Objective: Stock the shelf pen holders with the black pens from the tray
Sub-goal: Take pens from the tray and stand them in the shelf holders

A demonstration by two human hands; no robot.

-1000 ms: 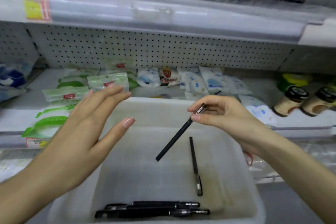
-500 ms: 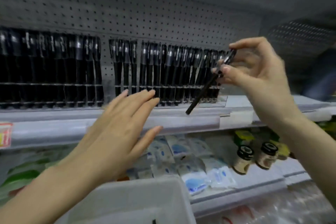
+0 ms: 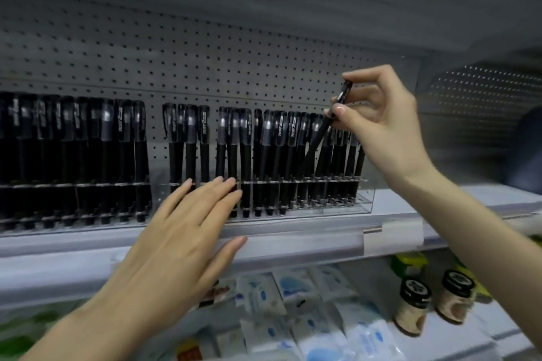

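While the first pen holder (image 3: 73, 226) at the far left stands packed with upright black pens (image 3: 88, 155) on the shelf (image 3: 322, 239), the left hand (image 3: 187, 231) is raised in front of that shelf, fingers straight and close together, thumb out to the side, holding nothing. Its fingertips (image 3: 225, 182) lie at the front of the second pen holder (image 3: 368, 202); whether they touch it cannot be told. That clear holder also carries rows of standing black pens, with a few gaps toward its left end. Further right, the right hand (image 3: 381, 126) pinches one pen (image 3: 319, 136) near its capped top between thumb and fingers. It slants, top to the right, its lower end down among the standing pens near the holder's right end. On the lower shelf lie white and blue packets (image 3: 308, 316) and, rightmost, two jars (image 3: 413, 308) with black lids.
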